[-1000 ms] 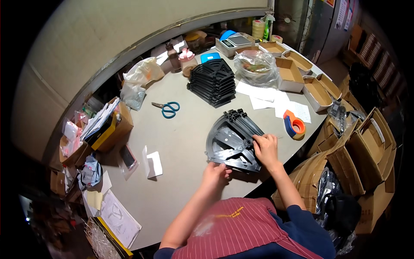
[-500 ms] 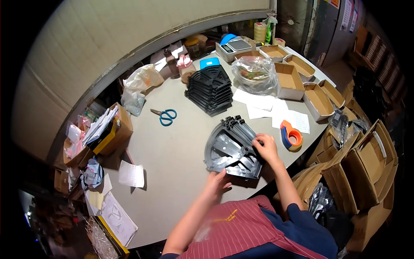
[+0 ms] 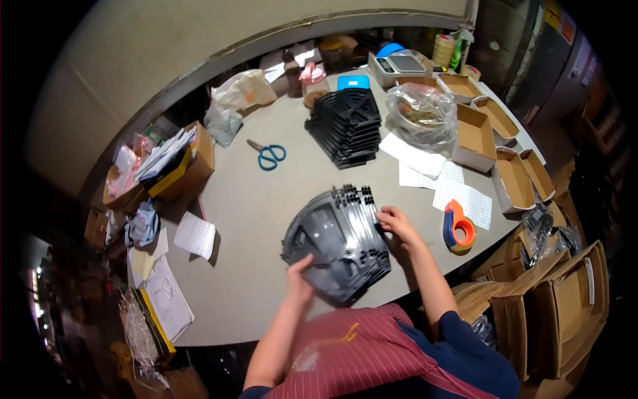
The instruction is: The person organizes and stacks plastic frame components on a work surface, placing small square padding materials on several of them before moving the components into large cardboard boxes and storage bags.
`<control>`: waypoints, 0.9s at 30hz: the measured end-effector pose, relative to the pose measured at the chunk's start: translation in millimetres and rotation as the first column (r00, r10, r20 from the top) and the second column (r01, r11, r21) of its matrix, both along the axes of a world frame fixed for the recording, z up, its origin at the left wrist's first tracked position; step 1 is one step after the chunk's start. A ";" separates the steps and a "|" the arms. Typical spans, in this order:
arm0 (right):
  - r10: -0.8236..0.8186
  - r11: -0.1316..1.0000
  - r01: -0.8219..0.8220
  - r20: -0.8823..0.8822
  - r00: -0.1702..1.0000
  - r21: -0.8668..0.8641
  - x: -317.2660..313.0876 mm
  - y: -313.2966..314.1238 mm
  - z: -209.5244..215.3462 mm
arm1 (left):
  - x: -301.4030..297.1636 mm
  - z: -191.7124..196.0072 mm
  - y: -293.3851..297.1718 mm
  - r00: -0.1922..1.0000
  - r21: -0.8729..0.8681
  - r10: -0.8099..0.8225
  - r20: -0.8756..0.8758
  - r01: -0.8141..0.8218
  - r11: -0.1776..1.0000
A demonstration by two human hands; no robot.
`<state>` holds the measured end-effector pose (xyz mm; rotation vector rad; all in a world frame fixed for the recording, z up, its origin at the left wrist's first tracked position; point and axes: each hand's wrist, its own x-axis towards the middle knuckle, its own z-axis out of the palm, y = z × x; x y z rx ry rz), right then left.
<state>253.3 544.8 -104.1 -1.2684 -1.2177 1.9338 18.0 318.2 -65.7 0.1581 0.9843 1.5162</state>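
A fanned stack of black fan-shaped plastic parts (image 3: 325,233) is at the near middle of the table, its curved side to the left. My left hand (image 3: 300,282) grips its near left edge, thumb on top and the other fingers hidden beneath. Beside the stack's right edge is my right hand (image 3: 400,228), open, its fingers loosely bent and the fingertips at that edge; whether they touch it I cannot tell. Farther back stands another stack of similar black parts (image 3: 344,126).
Blue-handled scissors (image 3: 269,156) lie left of centre. An orange tape dispenser (image 3: 460,227) and white sheets (image 3: 468,199) are on the right, with cardboard trays (image 3: 475,133) and a plastic-wrapped bowl (image 3: 422,113) behind. A box of papers (image 3: 199,156) stands at the left edge.
The stack in my hands has turned and spread, its toothed ends now facing right. My left hand has shifted left along it; my right hand has moved off its top to its right side.
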 end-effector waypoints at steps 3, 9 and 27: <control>0.109 0.988 -0.132 -0.259 0.960 -0.075 -26.8 -35.2 20.1 | -24.5 13.5 -29.6 0.966 -0.118 0.131 0.223 -0.107 0.987; 0.202 0.951 -0.294 -0.540 0.817 -0.090 -77.1 -81.5 100.0 | -45.2 7.3 -88.9 0.918 -0.125 0.307 0.251 -0.283 0.951; 0.547 0.823 -0.529 -0.541 0.638 0.207 -118.3 -103.2 198.1 | -39.8 86.8 -148.7 0.815 0.247 0.470 0.341 -0.560 0.791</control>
